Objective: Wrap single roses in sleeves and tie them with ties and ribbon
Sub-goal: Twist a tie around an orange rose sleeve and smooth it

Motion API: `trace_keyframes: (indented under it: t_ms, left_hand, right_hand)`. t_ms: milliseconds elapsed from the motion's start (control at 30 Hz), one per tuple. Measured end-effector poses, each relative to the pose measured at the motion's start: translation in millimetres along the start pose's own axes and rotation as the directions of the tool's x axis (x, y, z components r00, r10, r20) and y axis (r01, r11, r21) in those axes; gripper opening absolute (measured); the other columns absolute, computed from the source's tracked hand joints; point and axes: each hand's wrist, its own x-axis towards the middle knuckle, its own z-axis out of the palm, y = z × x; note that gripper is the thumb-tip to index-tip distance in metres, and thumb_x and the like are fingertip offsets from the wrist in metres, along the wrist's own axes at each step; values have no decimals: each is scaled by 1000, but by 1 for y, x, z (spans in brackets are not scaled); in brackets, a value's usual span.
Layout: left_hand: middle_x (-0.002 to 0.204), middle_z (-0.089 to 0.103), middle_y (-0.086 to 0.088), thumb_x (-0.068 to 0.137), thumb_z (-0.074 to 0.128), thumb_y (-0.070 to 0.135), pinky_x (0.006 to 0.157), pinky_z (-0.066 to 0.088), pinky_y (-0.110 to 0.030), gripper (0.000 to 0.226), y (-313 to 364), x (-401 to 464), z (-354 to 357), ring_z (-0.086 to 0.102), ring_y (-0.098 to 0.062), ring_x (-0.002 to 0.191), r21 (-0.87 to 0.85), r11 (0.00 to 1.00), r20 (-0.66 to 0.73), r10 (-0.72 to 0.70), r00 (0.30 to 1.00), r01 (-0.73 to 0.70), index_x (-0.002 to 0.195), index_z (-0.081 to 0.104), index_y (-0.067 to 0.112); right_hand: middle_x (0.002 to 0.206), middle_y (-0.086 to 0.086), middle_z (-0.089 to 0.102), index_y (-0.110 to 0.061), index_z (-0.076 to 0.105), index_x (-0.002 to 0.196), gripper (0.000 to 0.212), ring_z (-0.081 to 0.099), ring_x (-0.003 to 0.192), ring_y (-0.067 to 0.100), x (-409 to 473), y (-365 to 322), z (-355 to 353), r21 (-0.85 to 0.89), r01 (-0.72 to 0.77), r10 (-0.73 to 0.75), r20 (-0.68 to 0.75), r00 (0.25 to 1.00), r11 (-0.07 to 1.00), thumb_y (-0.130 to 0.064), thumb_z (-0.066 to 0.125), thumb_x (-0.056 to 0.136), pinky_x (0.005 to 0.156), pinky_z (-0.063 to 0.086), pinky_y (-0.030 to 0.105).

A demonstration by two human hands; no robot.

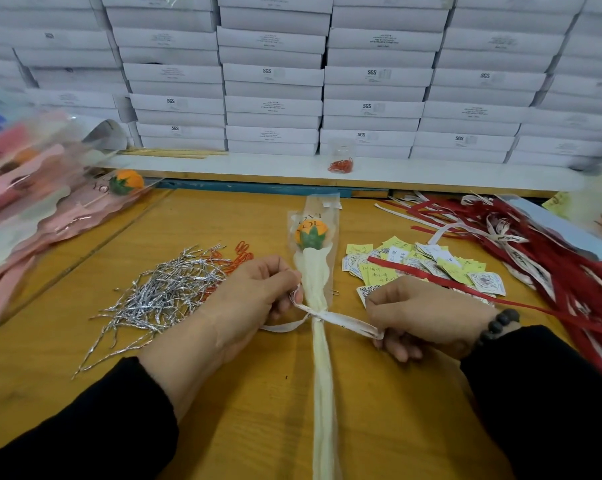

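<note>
An orange rose [311, 233] with green sepals lies upright in the middle of the wooden table [379, 403], inside a clear and cream sleeve [322, 368]. A white ribbon [344, 322] is knotted round the gathered sleeve below the flower. My left hand [247, 299] pinches one ribbon loop just left of the stem. My right hand [427, 320] pinches the other ribbon loop to the right. Both loops are pulled apart sideways. A loose ribbon tail [282, 328] trails under my left hand.
A heap of silver twist ties [161, 296] lies at the left, with orange clips [242, 254] behind it. Wrapped roses in pink sleeves [50, 216] are piled far left. Paper tags [427, 268] and red and white ribbons [535, 237] lie at the right. White boxes [275, 81] are stacked behind.
</note>
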Motion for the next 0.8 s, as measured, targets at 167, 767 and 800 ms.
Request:
trace_keyframes:
  t_ms: [167,767,800]
  left_hand:
    - [54,62,2,90,56,16,40,33,-13,23,1,3,-2,41,-6,43,0,1000,20,5,1000,-5,69,51,12]
    - [63,59,3,72,76,29,46,33,-19,48,-2,10,0,51,-7,54,655,756,-118,116,986,-10,109,46,25]
    - [62,59,3,72,76,26,47,34,-19,51,-3,10,0,52,-7,55,653,757,-111,121,986,-19,113,44,27]
  right_hand:
    - [50,3,57,-9,58,69,38,41,32,10,10,-1,20,-33,71,-77,-264,961,997,-40,52,91,36,34,16]
    - [59,-16,52,-18,71,81,16,47,57,-2,32,-13,44,-222,236,-296,-300,907,946,-13,58,89,56,37,13]
    - [60,-16,52,-15,72,89,17,46,56,-2,33,-12,43,-223,245,-305,-296,905,944,-11,55,89,56,38,12]
